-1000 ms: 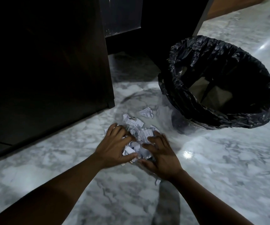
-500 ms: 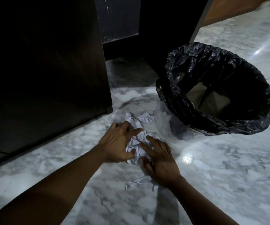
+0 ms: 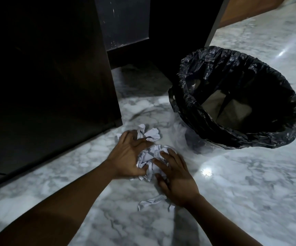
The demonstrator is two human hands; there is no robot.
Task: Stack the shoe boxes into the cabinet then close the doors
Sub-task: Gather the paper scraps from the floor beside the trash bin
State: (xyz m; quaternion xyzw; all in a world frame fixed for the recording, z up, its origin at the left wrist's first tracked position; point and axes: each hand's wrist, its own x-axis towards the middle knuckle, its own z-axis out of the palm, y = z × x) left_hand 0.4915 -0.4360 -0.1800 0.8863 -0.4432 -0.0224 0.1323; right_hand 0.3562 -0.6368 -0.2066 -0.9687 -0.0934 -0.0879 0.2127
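Faint grey print is showing on a few pieces in the heap of crumpled white paper scraps (image 3: 149, 157) at the centre of the frame, but it is too small and blurred to read.

The left hand (image 3: 127, 157) is gripping the heap from its left side, fingers bent over the top and thumb tucked in low against the paper. The right hand (image 3: 174, 176) is pressing on the heap from the lower right with its fingers spread and nearly straight. Both are working low on the grey-veined white marble floor (image 3: 250, 192).

Two loose crumpled white paper pieces (image 3: 149, 133) are lying just above the left hand's fingertips. A twisted white paper strip (image 3: 151, 201) is lying on the floor just below the right hand.

To the right, a round bin lined with a crinkled black plastic bag (image 3: 197, 107) is standing near the heap. Flat brownish pieces (image 3: 213, 103), possibly cardboard, are lying inside it.

The tall dark wooden cabinet (image 3: 46, 77) is filling the upper left of the frame, its lower corner sitting close above the loose pieces. A brown wooden panel (image 3: 246, 8) is showing at the upper right.
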